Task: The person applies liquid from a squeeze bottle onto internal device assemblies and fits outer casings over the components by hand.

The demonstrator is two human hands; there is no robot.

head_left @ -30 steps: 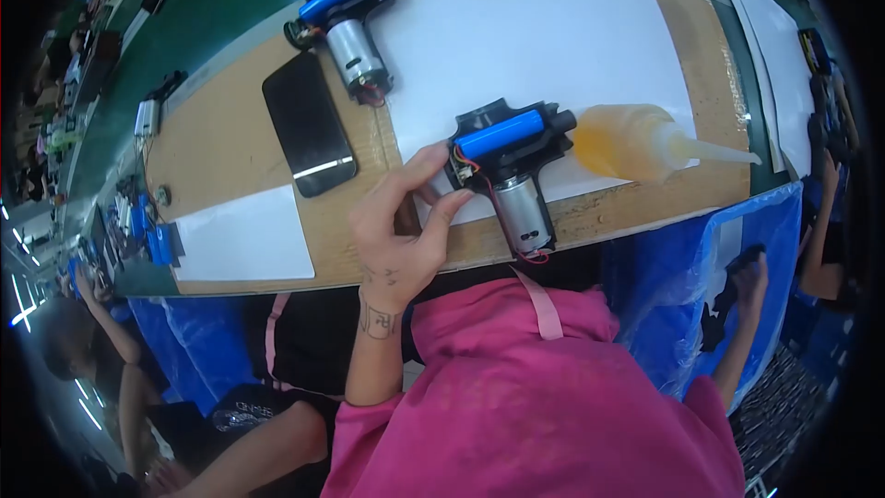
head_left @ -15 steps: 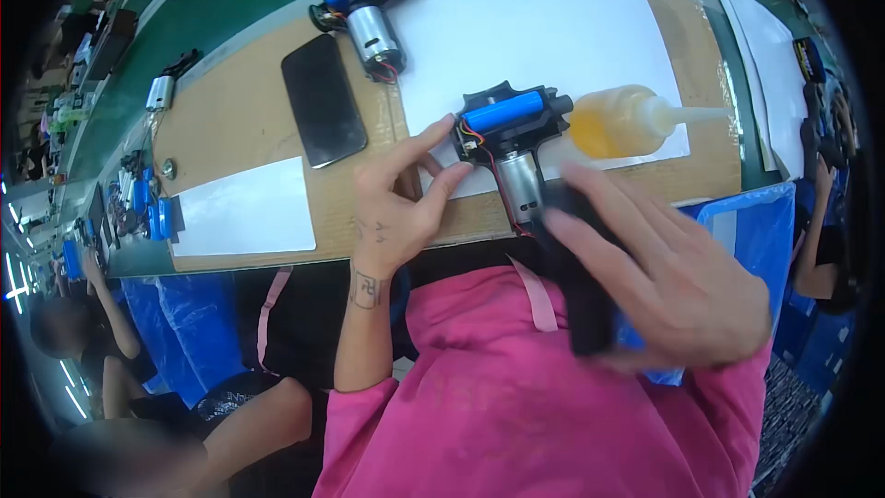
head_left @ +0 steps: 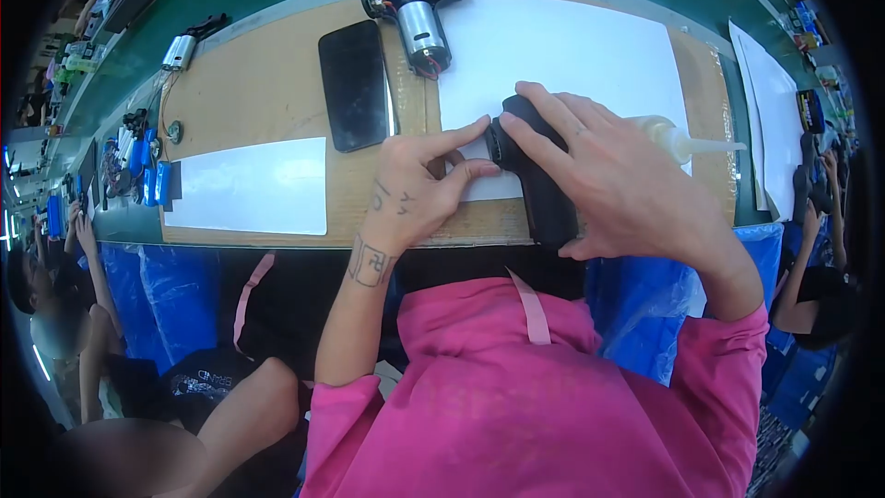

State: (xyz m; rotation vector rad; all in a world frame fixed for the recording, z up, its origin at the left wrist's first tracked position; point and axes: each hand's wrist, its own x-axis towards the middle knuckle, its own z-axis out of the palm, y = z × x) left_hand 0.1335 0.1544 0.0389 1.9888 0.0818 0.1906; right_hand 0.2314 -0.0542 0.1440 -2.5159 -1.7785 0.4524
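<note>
My right hand (head_left: pixel 631 166) grips a black pistol-shaped plastic housing (head_left: pixel 546 198) from above, fingers over its top and thumb by the handle's lower end. The housing lies over the spot where the blue battery and silver motor were, and now hides them. At its left end, my left hand (head_left: pixel 415 189) pinches the edge between index finger and thumb. Whether the two housing parts meet fully cannot be seen. Just right of my right hand lies a translucent squeeze bottle (head_left: pixel 666 136) with a long nozzle, partly covered by that hand.
Beyond my hands lies another motor-and-battery assembly (head_left: pixel 422 29), beside a black phone (head_left: pixel 354 92). White paper sheets (head_left: pixel 249 186) lie on the cardboard (head_left: pixel 258 83). Several blue batteries (head_left: pixel 152 175) and a smaller motor (head_left: pixel 179 53) are at left. Other people sit on both sides.
My right hand has brought the black housing up and left from the table's near edge onto the assembly, covering it. My left hand still pinches the left end. The camera view has shifted slightly.
</note>
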